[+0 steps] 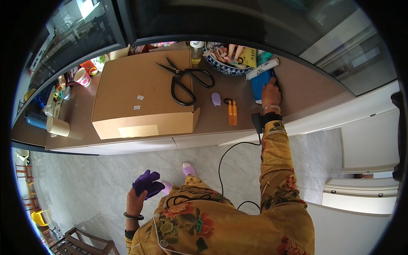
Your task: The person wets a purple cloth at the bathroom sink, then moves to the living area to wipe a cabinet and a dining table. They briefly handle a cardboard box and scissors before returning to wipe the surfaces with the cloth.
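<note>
My left hand (136,199) is held low over the floor, with a bunched purple cloth (148,185) in its grip. My right hand (271,94) reaches onto the brown countertop (210,118), its fingers at the right edge of a blue box (259,84). A dark object (273,75) shows just past those fingertips; whether they grip it or the box cannot be told. Across the box's far end lies a white rolled tube (263,69) bearing writing. Left of my right hand are a pair of orange plastic ampoule-like pieces (233,112) and a small lilac oval piece (216,99).
Black-handled scissors (181,76) lie open on a large cardboard box (140,92). A blue-and-white bowl (228,68) of doll parts stands behind, beside a clear bottle (196,54). A paper cup (82,77) and cardboard tube (58,126) are leftward. A black cable (220,165) hangs from my right wrist.
</note>
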Available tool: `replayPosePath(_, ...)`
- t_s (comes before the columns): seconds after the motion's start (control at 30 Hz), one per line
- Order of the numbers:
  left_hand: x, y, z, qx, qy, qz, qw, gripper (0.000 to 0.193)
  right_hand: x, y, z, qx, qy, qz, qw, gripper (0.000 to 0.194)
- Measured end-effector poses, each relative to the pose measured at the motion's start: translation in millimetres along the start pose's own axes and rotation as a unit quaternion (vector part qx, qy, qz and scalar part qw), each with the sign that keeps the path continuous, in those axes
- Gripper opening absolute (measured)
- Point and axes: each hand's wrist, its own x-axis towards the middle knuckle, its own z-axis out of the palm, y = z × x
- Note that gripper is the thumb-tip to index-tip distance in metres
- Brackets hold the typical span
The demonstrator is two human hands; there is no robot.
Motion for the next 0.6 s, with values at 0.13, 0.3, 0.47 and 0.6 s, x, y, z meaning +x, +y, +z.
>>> replayPosePath(0.13, -1.3, 1.3, 1.0, 0.022, 0.008, -0.013, 1.000, 0.045, -16.3, -4.5, -13.4, -0.085, 0.064, -0.068, 0.992, 0.044)
replayPosePath(0.3, -0.9, -0.6, 2.0, 0.008, 0.013, 0.002, 1.000, 0.045, -50.8, 3.9, -24.5, -0.091, 0.093, -0.114, 0.985, 0.050)
replayPosePath(0.47, 3.3, -2.1, 3.3, 0.016, 0.001, 0.004, 1.000, 0.044, -45.8, 23.8, -12.6, -0.025, 0.102, -0.177, 0.979, 0.043)
replayPosePath(0.6, 7.8, -1.2, 6.9, 0.034, -0.006, 0.004, 0.999, 0.044, -38.9, 39.6, -13.9, -0.054, 0.110, -0.198, 0.972, 0.034)
